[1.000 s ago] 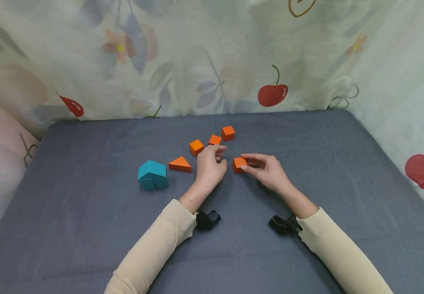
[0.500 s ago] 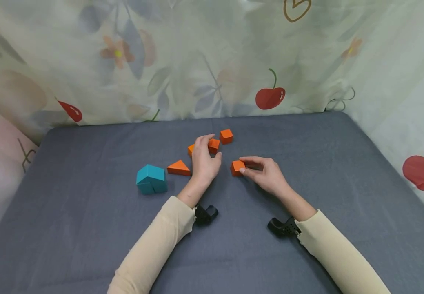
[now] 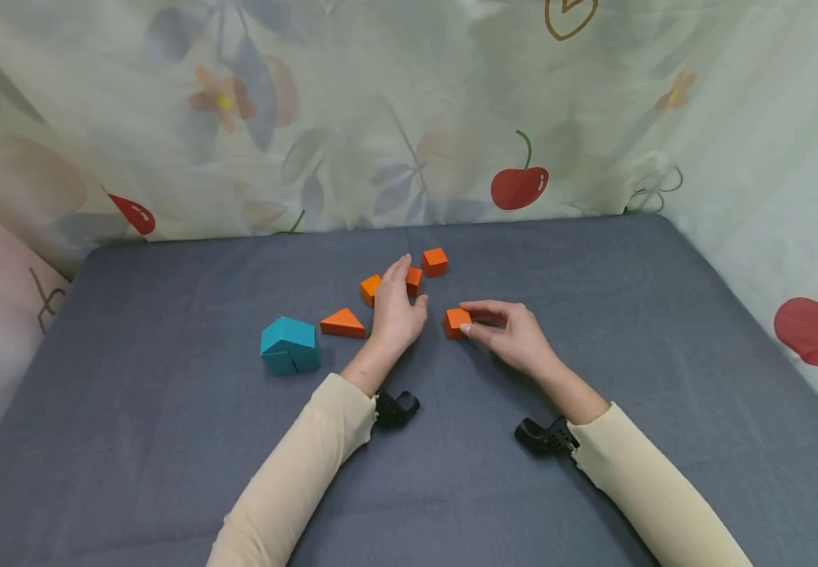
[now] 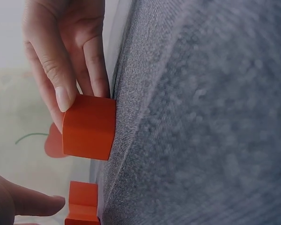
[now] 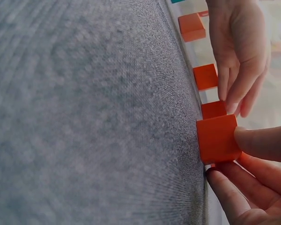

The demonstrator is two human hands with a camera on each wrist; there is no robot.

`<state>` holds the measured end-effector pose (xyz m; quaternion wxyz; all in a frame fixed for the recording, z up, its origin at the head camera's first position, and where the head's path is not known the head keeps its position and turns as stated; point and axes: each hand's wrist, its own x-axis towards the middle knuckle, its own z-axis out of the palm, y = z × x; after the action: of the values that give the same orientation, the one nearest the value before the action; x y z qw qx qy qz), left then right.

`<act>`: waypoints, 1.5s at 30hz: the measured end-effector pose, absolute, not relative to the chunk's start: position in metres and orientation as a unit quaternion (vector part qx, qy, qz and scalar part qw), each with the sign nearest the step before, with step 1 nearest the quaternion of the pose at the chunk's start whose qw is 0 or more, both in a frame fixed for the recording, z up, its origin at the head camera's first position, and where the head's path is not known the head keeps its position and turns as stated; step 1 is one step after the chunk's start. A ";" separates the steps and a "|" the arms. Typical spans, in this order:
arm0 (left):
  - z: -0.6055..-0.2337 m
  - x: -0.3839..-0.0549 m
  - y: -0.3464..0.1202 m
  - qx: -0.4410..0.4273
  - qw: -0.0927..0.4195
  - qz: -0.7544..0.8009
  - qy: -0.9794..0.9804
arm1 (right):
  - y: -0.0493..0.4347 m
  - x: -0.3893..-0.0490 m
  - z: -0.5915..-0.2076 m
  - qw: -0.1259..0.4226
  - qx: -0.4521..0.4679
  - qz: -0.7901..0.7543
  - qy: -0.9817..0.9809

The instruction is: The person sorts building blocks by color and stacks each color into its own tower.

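R hand [image 3: 511, 335] pinches an orange cube [image 3: 456, 324] btwn thumb & fingertips; cube is at or just above the cloth, can't tell which, near mid-table & a bit to the R hand's left. L hand [image 3: 396, 315] has fingers straight, pointing away from the person, thumb held apart; a 2nd cube [image 3: 415, 281], also orange, is just beside those fingers, but can't tell if they touch it.

Close by on the L hand's other side: a 3rd cube [image 3: 369, 289], lighter orange, partly hidden by the hand. Farther back, a 4th cube [image 3: 434, 262], orange. To the left, an orange triangular block [image 3: 342, 323] lies flat; left of that, teal blocks [image 3: 290, 345] fitted together w/ a peaked top, like a small house.

Both arms in cream sleeves [image 3: 295, 472], w/ a black device [image 3: 396, 409] at each wrist. Dk grey cloth [image 3: 409, 504] covers the table; behind it, a pale curtain [image 3: 352, 102] w/ flowers, leaves & red cherries.
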<state>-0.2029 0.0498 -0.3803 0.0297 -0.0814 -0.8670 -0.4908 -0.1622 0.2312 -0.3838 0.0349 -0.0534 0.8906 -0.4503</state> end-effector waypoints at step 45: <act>-0.368 -0.181 0.042 -0.085 -0.042 -0.380 -0.920 | 0.233 -0.163 -0.386 0.038 -0.058 -0.460 0.885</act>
<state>-0.1814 0.0422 -0.3678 -0.0424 -0.0854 -0.9202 -0.3797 -0.1627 0.2330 -0.3856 0.0378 -0.0581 0.8854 -0.4596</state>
